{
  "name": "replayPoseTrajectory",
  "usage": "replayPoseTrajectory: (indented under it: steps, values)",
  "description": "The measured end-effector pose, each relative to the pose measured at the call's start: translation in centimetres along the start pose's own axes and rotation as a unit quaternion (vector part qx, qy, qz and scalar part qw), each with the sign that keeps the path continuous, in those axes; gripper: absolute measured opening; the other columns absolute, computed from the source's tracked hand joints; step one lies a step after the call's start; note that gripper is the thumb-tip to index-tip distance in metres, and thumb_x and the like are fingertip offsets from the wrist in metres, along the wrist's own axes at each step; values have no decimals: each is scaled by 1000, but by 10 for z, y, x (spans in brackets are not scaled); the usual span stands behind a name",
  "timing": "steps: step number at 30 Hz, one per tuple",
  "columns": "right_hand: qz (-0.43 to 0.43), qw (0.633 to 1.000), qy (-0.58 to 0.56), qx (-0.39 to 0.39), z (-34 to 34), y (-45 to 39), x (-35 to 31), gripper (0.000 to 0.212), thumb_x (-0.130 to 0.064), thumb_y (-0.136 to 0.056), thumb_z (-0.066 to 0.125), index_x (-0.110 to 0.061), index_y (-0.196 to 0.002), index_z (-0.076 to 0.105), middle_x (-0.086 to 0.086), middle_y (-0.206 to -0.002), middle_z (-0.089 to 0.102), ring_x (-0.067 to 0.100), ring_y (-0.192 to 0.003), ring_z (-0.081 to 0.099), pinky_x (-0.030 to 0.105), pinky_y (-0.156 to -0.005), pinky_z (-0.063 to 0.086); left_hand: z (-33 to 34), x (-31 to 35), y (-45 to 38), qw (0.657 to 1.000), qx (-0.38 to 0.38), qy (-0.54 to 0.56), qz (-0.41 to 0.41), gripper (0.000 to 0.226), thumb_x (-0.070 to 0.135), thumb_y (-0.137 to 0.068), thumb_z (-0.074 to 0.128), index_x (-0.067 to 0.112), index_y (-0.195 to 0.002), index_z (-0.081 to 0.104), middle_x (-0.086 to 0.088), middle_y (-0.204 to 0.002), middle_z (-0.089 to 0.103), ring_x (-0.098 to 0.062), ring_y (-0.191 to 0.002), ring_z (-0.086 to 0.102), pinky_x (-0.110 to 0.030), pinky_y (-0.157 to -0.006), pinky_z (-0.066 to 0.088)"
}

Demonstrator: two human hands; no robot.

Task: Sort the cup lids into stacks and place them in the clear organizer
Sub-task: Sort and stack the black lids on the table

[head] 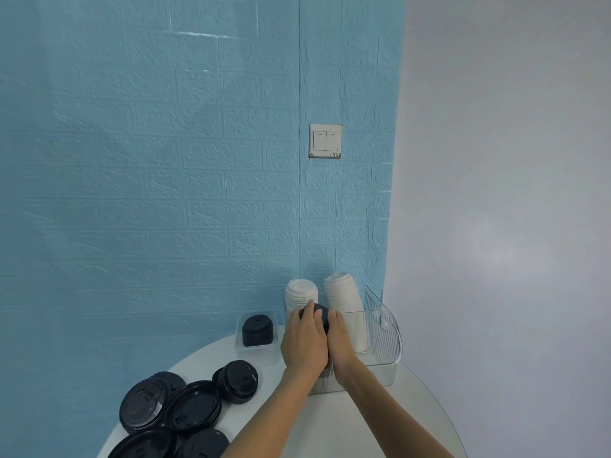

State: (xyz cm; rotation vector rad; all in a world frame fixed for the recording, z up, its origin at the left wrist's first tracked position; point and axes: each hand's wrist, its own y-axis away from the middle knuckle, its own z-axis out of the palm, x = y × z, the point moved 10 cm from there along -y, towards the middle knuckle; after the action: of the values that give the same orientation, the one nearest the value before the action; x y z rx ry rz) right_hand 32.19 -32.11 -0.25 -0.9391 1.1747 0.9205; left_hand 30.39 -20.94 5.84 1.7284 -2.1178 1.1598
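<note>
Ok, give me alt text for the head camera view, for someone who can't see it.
Both hands, left hand and right hand, hold a black lid stack over the clear organizer, which already holds two white lid stacks. Left of it on the white round table, another black stack sits in a small clear tray, and loose black lids lie nearer; the wall behind is blue.

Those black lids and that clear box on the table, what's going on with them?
A person is sorting cup lids. Both hands, left hand and right hand, hold a stack of black lids between them over the clear organizer, which already holds two stacks of white lids. Another black stack sits in a small clear tray beside it. Loose black lids lie unsorted on the white table.
</note>
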Motion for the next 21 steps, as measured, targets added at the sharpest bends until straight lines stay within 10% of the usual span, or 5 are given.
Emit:
replayPoseTrajectory:
  steps: [3, 7, 21]
  values:
    - [9, 1000, 20, 8, 0, -3, 6, 34, -37, -109, 32, -19, -118, 60, 8, -119, 67, 22, -114, 63, 50, -108, 47, -6, 5, 0, 995, 38, -76, 44, 58, 41, -107, 15, 23, -146, 53, -2, -143, 60, -24, -133, 49, -39, -106, 37]
    - [-20, 999, 48, 10, 1, 3, -5, 38, -34, -110, 31, -13, -112, 63, 8, -111, 69, 20, -106, 64, 43, -100, 51, 7, -3, 3, 996, 0, -57, 73, 92, 55, -87, -17, 22, -162, 26, 5, -170, 20, -15, -156, 18, -36, -124, 16]
    - [-250, 921, 295, -53, 19, 23, -48, 37, -20, -110, 36, -17, -141, 55, -4, -138, 58, 2, -126, 53, 28, -113, 41, 7, -25, 9, 995, 30, -15, 91, 81, 54, -96, -9, 26, -158, 36, 10, -163, 35, -8, -152, 28, -37, -121, 11]
